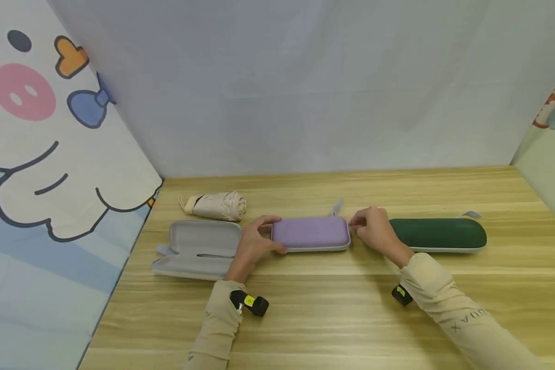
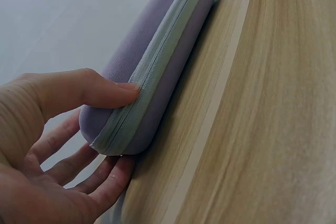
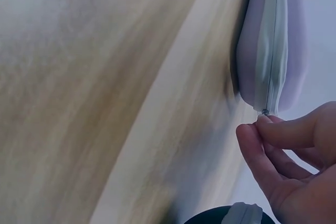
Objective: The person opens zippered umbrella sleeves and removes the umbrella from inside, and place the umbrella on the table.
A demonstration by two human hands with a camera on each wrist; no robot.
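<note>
A purple zippered case [image 1: 311,232] lies closed on the wooden table, a pale zipper band [image 2: 157,51] running along its side. My left hand [image 1: 255,243] grips the left end, the thumb [image 2: 123,94] on the zipper band and the other fingers around the end and far side. At the opposite end, my right hand [image 1: 374,229] pinches the small zipper pull [image 3: 264,113] between thumb and forefinger. Most of the pull is hidden by the fingertips. A grey fabric loop [image 1: 337,207] sticks up behind the case.
To the left, a grey-lined case [image 1: 205,236] lies open, partly behind my left wrist. Behind it rests a rolled beige cloth bundle [image 1: 219,206], perhaps a folded umbrella. A closed dark green case [image 1: 439,234] sits right of my right hand. A pale curtain [image 1: 305,103] hangs behind the table.
</note>
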